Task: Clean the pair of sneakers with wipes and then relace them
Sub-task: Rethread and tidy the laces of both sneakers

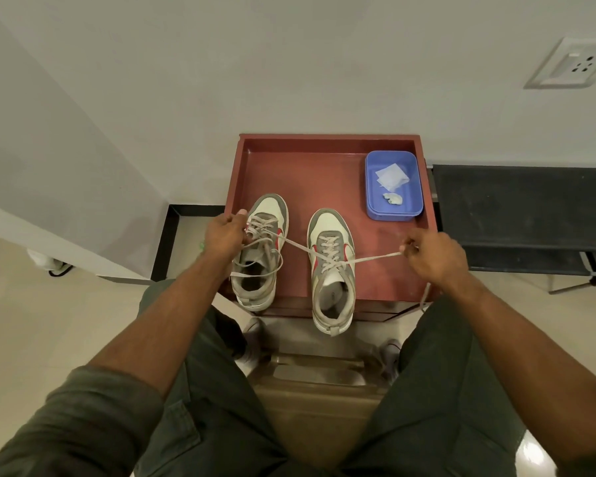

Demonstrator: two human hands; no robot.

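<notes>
Two sneakers are seen on a red tray [255,160]. The right sneaker [332,270] is laced; its lace [375,258] ends are pulled taut, pinched by the left hand [226,235] and right hand [434,254]. The left sneaker [258,253] is partly covered by the left hand. A blue tub [415,201] holding wipes [391,177] sits behind.

A reddish-brown wooden table top with a raised rim [324,138] fills the middle of the frame, set against the pale wall. Two grey-and-white lace-up sneakers with red side marks stand on it, toes toward the wall: the left sneaker [260,256] at its lower left, the right sneaker [331,270] near the centre, its heel overhanging the near edge. In the table's upper right corner sits a shallow blue rectangular plastic tray [413,197].
</notes>
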